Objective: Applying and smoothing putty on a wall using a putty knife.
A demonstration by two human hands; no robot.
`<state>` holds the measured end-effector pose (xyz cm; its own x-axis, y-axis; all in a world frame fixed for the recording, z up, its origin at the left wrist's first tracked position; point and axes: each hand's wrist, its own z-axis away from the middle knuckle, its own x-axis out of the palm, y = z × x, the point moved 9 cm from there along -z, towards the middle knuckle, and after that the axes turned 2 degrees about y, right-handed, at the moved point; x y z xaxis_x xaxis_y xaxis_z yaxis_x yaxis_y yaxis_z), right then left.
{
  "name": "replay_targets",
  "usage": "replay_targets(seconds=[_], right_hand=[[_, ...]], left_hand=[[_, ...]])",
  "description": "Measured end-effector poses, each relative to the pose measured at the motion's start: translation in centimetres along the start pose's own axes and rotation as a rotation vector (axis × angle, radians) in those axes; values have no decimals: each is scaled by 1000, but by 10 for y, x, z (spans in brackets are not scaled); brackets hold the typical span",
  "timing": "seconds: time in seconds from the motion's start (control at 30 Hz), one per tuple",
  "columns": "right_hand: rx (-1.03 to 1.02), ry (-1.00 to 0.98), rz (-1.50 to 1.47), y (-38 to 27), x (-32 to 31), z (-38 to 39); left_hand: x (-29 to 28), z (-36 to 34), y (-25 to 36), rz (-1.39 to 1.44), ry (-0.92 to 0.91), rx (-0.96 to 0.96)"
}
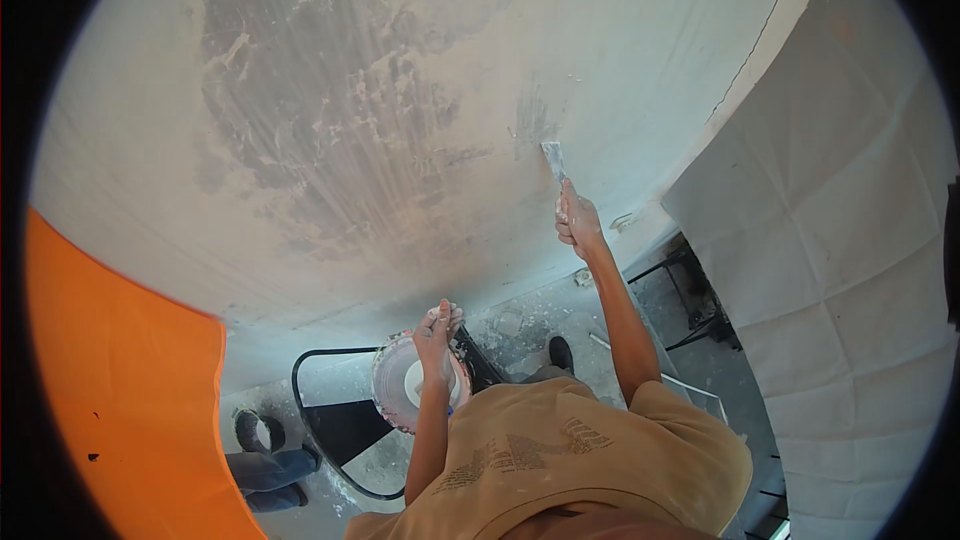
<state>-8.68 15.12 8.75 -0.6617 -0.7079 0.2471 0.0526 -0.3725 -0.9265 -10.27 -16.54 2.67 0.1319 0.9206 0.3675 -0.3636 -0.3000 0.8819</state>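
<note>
My right hand (580, 222) is closed round the handle of a putty knife (553, 158). The flat blade meets the pale wall (620, 90) beside a small grey scraped patch (537, 115). Lower down and to the left, my left hand (435, 342) has its fingers drawn together near a whitish, smeared thing; what they hold is too small to name. Beneath that hand stands a round bucket (382, 385) with a white-crusted rim, partly covered by my forearm. A wide dark, streaked patch (320, 110) spreads over the wall's left part.
A black-framed chair or stool (345, 425) stands left of the bucket. An orange sheet (130, 370) hangs at the left, a grey sheet (840, 270) at the right. Another person's jeans-clad leg (270, 470) shows lower left, near a dark ring-shaped object (245, 430). White spatters mark the floor.
</note>
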Motion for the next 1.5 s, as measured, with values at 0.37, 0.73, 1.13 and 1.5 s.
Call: replay_targets(seconds=[0.37, 0.73, 1.13, 1.5], right_hand=[[30, -4, -92, -18, 16, -9], [-170, 92, 46, -64, -16, 0], [-30, 136, -26, 29, -24, 17], [-38, 89, -66, 3, -2, 6]], left_hand=[[-12, 12, -7, -31, 59, -8], [5, 18, -38, -99, 20, -122], [-34, 50, -33, -62, 65, -36], [-59, 51, 5, -256, 161, 212]])
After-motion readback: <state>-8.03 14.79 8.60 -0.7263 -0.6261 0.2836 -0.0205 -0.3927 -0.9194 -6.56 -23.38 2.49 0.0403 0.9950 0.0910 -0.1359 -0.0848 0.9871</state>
